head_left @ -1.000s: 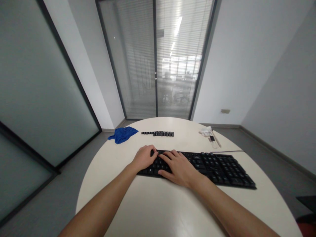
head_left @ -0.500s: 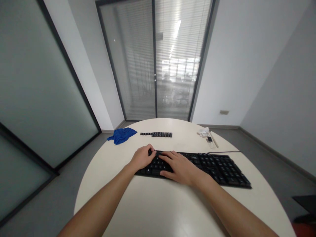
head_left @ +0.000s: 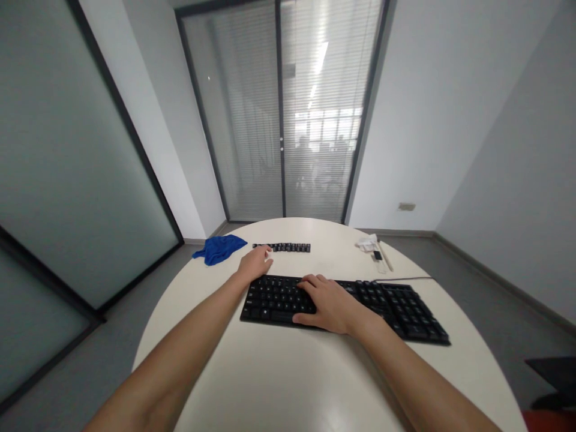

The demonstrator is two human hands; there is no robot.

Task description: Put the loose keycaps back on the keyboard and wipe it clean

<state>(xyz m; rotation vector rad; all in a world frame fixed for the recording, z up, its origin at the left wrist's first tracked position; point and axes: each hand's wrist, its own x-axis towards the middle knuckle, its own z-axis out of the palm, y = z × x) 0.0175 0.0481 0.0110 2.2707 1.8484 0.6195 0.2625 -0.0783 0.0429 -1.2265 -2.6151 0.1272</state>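
A black keyboard [head_left: 275,298] lies across the table in front of me. My right hand [head_left: 327,304] rests on its middle, thumb and fingers apart over the keys. Beyond the keyboard's upper left corner, my left hand [head_left: 254,262] reaches to a row of small black keycaps [head_left: 292,247]. Its fingertips are at the left part of that row and cover some of the caps. The thumb stands apart from the fingers, and I see nothing held between them.
A blue cloth [head_left: 219,248] lies at the table's far left. At the far right are a crumpled white tissue [head_left: 367,243], a small black object [head_left: 377,255] and a pale stick [head_left: 386,256]. The keyboard's cable [head_left: 407,278] trails right on the round white table [head_left: 265,372].
My left hand has left the keyboard's upper left keys and moved forward to the row of keycaps. My right hand has stayed on the keyboard. The view has shifted slightly.
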